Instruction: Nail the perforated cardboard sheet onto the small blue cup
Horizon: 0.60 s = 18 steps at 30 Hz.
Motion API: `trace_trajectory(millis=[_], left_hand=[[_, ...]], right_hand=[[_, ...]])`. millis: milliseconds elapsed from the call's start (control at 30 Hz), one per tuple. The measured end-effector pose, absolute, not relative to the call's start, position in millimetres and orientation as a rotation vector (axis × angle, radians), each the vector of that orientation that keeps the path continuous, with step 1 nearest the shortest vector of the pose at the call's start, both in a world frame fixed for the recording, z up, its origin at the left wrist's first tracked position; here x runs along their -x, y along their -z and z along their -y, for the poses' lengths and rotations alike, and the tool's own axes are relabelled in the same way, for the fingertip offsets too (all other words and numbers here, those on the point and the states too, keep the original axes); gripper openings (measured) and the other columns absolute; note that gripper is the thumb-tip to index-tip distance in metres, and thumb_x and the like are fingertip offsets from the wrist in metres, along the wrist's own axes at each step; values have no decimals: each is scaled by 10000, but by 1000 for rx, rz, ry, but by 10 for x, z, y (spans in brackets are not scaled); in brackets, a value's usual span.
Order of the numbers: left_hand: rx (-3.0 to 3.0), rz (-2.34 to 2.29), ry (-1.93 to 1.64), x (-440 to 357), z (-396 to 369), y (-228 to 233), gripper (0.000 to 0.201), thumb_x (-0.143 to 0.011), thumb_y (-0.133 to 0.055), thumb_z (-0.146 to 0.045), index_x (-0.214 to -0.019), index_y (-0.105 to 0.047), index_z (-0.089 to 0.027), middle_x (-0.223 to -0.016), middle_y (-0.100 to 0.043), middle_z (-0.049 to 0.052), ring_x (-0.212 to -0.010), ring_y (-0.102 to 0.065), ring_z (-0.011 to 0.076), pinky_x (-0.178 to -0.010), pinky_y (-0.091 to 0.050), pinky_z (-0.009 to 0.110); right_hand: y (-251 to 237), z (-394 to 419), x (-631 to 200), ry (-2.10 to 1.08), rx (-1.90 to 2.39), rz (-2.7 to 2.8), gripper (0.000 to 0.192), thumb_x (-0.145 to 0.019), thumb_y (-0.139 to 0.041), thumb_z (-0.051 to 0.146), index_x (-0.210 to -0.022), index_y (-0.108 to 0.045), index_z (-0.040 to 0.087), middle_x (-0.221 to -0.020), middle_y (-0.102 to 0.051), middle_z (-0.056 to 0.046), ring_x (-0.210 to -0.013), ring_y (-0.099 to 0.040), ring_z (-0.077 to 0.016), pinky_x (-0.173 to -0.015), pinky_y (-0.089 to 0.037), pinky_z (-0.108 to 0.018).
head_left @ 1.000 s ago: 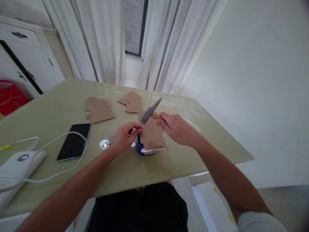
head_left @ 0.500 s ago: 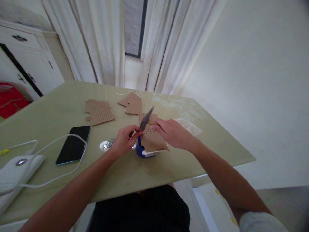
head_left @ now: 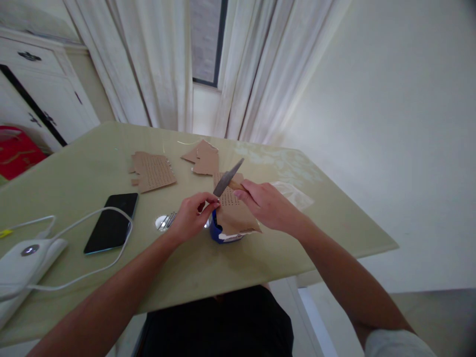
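My right hand [head_left: 266, 203] grips the wooden handle of a small hammer [head_left: 226, 178], whose grey metal head is raised over a perforated brown cardboard piece [head_left: 234, 210]. That cardboard lies across a blue container [head_left: 214, 232] on the pale green table [head_left: 92, 178]. My left hand [head_left: 191, 214] pinches something small at the cardboard's left edge, just under the hammer head; what it pinches is too small to tell. A small white dish with several nails [head_left: 163, 221] lies just left of my left hand.
Two more cardboard pieces [head_left: 152, 170] [head_left: 204, 157] lie farther back. A black phone [head_left: 111, 222], a white cable [head_left: 92, 238] and a white device [head_left: 26, 258] are at the left. A clear plastic wrapper [head_left: 293, 194] lies at the right. White curtains and a cabinet stand behind.
The hammer came down toward the cardboard half a second ago and has risen again. My left hand has stayed at the cardboard's edge.
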<state>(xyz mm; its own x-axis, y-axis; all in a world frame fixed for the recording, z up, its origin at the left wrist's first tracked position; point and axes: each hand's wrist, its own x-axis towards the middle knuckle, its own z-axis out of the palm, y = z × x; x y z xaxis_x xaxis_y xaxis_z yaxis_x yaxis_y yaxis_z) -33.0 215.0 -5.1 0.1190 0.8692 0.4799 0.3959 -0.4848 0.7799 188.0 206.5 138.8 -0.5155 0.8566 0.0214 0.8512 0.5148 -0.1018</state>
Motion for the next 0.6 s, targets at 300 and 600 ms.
trace_trajectory(millis=[300,600], left_hand=[[-1966,-1208,-1327,351,-2147,56,168,-992,-699,-359,-998,-790,-217,-939,-759,50,-791,-629,179,-602,-457,261],[-1712,-1304,-1189,220,-1989,110,893,-877,-847,-515,-1619,-417,-267,-1651,-461,184,-1355,-609,354,-1083,-573,536]], right_hand=[[-1601,-2261,-2067,-293,1294,2432,378,-1161,-514,424,-879,-626,198,-766,-628,6,-703,-549,-161,-690,-303,-309],[-1623,-2598,-2130,-266,1216,2382,363,-1142,-530,431,-849,-564,220,-721,-570,25,-676,-505,-155,-687,-303,-311]])
